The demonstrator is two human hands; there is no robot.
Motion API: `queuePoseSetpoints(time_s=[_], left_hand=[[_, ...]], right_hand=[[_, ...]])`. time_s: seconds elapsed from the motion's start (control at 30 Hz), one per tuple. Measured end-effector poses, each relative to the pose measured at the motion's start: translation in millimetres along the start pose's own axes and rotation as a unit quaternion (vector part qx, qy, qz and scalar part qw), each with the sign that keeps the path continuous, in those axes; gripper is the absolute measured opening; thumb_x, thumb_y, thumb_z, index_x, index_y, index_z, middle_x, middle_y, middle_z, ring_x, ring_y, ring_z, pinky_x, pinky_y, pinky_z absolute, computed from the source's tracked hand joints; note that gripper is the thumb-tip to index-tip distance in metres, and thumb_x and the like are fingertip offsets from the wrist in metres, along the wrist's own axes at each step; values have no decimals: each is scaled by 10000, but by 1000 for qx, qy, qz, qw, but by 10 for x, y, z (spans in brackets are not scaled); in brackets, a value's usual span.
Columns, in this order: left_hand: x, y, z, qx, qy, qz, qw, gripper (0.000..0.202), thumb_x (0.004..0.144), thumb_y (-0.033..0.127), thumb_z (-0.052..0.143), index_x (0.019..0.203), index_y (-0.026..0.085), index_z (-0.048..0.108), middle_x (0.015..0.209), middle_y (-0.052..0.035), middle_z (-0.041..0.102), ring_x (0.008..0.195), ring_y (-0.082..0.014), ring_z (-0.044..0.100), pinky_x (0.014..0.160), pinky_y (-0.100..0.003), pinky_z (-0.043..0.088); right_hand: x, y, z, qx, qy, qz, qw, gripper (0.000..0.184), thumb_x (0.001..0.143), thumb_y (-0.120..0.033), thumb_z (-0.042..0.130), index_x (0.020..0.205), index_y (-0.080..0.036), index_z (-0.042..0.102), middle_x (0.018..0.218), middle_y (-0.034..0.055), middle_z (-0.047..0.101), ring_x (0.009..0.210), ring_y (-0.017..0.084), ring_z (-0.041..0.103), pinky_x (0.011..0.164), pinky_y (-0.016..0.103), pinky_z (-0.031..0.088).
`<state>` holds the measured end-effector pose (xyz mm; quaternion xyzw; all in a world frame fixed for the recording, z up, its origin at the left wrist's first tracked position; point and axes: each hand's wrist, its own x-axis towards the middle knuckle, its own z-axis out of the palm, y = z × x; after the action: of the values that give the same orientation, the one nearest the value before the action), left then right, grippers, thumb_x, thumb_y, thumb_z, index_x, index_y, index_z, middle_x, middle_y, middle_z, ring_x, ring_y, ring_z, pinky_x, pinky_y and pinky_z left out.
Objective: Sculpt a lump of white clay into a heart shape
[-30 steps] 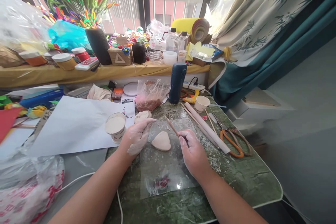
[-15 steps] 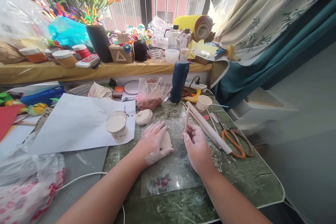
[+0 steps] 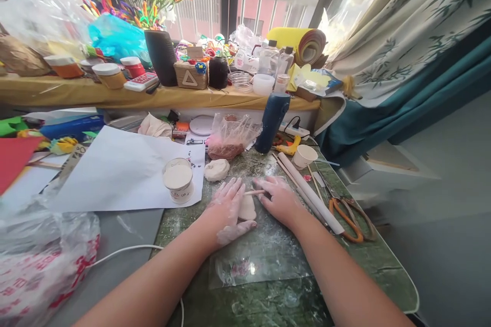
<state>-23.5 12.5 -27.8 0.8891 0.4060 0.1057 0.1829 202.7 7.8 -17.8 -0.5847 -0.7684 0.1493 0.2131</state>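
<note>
Dough piece (image 3: 247, 208) pinned flat on plastic sheet (image 3: 264, 258) under spread left hand (image 3: 227, 208), right hand (image 3: 279, 199) pinching wooden stick (image 3: 253, 192); best kept steady, stick low, strokes light.

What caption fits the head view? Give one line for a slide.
Floury left hand steadies a flattened dough piece on a plastic sheet while the right hand holds a thin wooden stick.

Under our fingers we are feeling a soft, matt, pale dough piece (image 3: 247, 208), lying on a clear, glossy plastic sheet (image 3: 264, 255). Our left hand (image 3: 227, 208) is wearing a dusty matt flour coating. Between our fingertips we are holding a thin, smooth wooden stick (image 3: 253, 192). Beyond the fingers, the green marble-look tabletop (image 3: 356, 271) is shining, speckled with crumbs.
</note>
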Motion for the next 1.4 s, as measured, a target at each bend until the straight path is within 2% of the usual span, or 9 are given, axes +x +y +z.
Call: queuePoseSetpoints(time_s=[0.1,0.27,0.5,0.67,0.73,0.9,1.13,1.27,1.4], left_hand=[[0,17,-12,-5,-8,-18,1000,984,841,663,671,1595,115,355,1679,-203,284,1572,-408,196,1260,-591,242],[-2,54,-63,-5,-15,-29,999,985,829,641,699,1594,118,364,1675,-197,297,1563,-416,220,1254,-606,253],[-1,21,-35,0,-12,-29,1000,975,820,672,699,1567,112,415,1674,-188,309,1565,-406,221,1265,-577,251],[-3,-4,-17,-17,19,-17,1000,929,814,644,728,1543,137,456,1650,-184,364,1554,-405,255,1259,-578,276],[0,2,-25,-14,14,-18,1000,928,810,633,736,1538,127,461,1648,-188,365,1552,-405,259,1260,-577,275],[13,23,-48,-10,8,-21,1000,916,799,600,757,1524,117,475,1648,-196,361,1551,-407,256,1260,-586,269],[14,7,-57,-27,-3,-20,999,926,779,589,777,1531,149,466,1664,-189,330,1566,-413,210,1259,-595,269],[12,20,-47,-27,7,-25,999,903,790,563,780,1532,156,466,1665,-187,328,1562,-421,214,1251,-607,280],[13,49,-75,-25,-13,-32,999,884,810,572,760,1531,154,467,1662,-188,334,1564,-420,209,1252,-605,278]], right_hand=[[51,98,86,-61,-35,-51,996,483,917,-154,563,1372,-268,681,1035,79,671,1041,275,574,1002,426,434],[38,160,95,-31,-34,-73,996,492,862,-93,602,1296,-283,733,1013,57,686,1013,252,589,967,391,443],[17,151,87,59,15,-58,996,226,873,-119,638,933,-271,793,918,17,714,937,219,640,926,368,468],[-23,202,79,64,96,4,993,241,897,-105,554,973,-225,748,1014,69,725,993,242,658,902,371,501],[-28,207,75,66,105,13,992,222,905,-131,569,974,-235,754,1009,63,736,992,243,666,901,368,508],[-15,152,60,68,94,13,993,170,952,-249,608,931,-244,777,940,54,749,946,246,676,875,369,517],[54,38,93,69,52,3,996,243,907,-167,613,1033,-263,797,1013,44,767,990,229,675,902,348,511],[100,10,127,59,7,-27,998,222,898,-195,638,999,-284,814,956,30,764,954,232,651,919,364,475],[78,32,92,56,-3,-41,998,179,859,-176,661,917,-271,801,885,21,734,895,229,639,870,361,472]])
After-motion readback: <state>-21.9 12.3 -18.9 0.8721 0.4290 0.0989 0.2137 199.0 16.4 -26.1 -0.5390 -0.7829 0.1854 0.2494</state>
